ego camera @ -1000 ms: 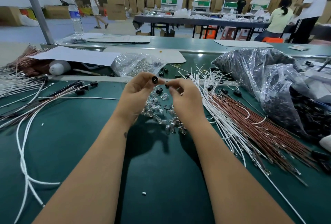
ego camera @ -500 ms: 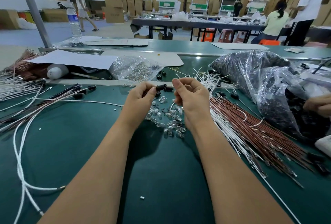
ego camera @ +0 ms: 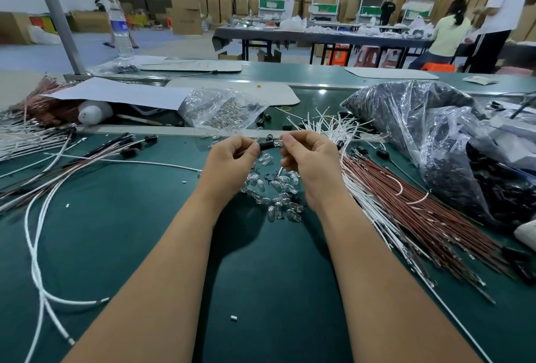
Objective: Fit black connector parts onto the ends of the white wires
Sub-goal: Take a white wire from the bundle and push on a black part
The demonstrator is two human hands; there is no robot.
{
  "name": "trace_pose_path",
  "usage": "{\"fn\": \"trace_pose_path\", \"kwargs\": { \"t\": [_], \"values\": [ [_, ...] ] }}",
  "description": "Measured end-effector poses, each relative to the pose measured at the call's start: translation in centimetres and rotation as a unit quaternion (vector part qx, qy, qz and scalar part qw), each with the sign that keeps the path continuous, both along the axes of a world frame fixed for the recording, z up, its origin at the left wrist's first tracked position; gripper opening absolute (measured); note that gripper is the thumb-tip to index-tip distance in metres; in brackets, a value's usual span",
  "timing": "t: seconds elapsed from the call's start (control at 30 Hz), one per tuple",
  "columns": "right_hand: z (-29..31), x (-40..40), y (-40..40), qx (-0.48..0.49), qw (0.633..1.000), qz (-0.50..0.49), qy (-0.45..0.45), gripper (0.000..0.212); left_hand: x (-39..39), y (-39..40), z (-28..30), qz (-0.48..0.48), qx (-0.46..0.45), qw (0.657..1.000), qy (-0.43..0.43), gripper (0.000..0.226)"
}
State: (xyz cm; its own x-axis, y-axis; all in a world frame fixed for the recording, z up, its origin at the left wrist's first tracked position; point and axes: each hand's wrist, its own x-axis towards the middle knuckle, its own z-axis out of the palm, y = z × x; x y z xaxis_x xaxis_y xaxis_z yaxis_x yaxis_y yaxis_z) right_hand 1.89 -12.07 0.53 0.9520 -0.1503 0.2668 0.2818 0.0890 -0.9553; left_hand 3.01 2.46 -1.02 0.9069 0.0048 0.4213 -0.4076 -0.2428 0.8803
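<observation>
A black connector part (ego camera: 266,144), short and roughly cylindrical, lies crosswise between the two hands, raised above the green table (ego camera: 145,246). The left hand (ego camera: 232,159) pinches its left end with curled fingertips; the right hand (ego camera: 307,156) pinches at its right end, where something small and pale shows, too small to identify. Whether a wire already enters the part cannot be told, since the fingers cover both ends. Directly below the hands lies a scatter of small clear glass bulbs (ego camera: 275,191). To the right, a bundle of white wires (ego camera: 374,212) fans out beside brown wires (ego camera: 429,217), their far ends running out of view. Further right, a clear plastic bag of black parts (ego camera: 435,136) is cut off by the frame edge. At the left lie wires already carrying black connectors (ego camera: 124,145), and behind the hands a smaller bag of bulbs (ego camera: 223,110).
</observation>
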Motion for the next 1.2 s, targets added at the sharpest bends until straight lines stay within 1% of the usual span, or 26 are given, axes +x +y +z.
{"fn": "trace_pose_path", "kwargs": {
  "t": [0.23,0.37,0.43,0.57,0.67,0.8,1.0,1.07,1.13,1.2],
  "values": [
    [-0.4,0.2,0.0,-0.04,0.999,0.007,-0.008,0.01,0.1,0.1,-0.1,0.006,0.032,0.999,0.016,0.016],
    [-0.8,0.5,0.1,-0.031,0.999,-0.021,0.006,0.014,0.0,0.1,0.0,-0.005,0.017,1.0,0.02,0.011],
    [-1.0,0.6,0.0,-0.028,0.999,-0.028,0.014,0.016,-0.2,0.1,0.0,-0.011,0.023,1.0,0.007,0.007],
    [-1.3,0.5,0.1,-0.003,0.999,0.001,0.035,0.016,-0.2,0.2,-0.1,-0.005,0.021,1.0,-0.002,0.005],
    [-1.1,0.6,0.1,0.022,0.999,0.011,0.023,0.014,-0.2,0.3,-0.1,-0.011,0.005,1.0,0.006,0.008],
    [-1.3,0.6,0.1,-0.015,0.999,0.007,0.03,0.015,-0.2,0.3,-0.1,-0.014,-0.004,1.0,0.012,0.006],
    [-1.6,0.5,-0.2,-0.038,0.997,0.042,0.044,0.015,-0.1,0.3,-0.2,-0.021,-0.016,0.999,0.032,0.009],
    [-1.4,0.4,-0.3,-0.014,0.997,0.062,0.049,0.014,0.0,0.4,-0.2,-0.024,-0.035,0.998,0.042,0.011],
    [-1.1,0.5,-0.3,0.028,0.995,0.079,0.059,0.013,0.1,0.4,-0.1,-0.03,-0.055,0.997,0.051,0.011],
    [-0.9,0.7,-0.4,0.05,0.993,0.079,0.071,0.015,0.2,0.4,-0.1,-0.031,-0.052,0.997,0.05,0.011]
  ]
}}
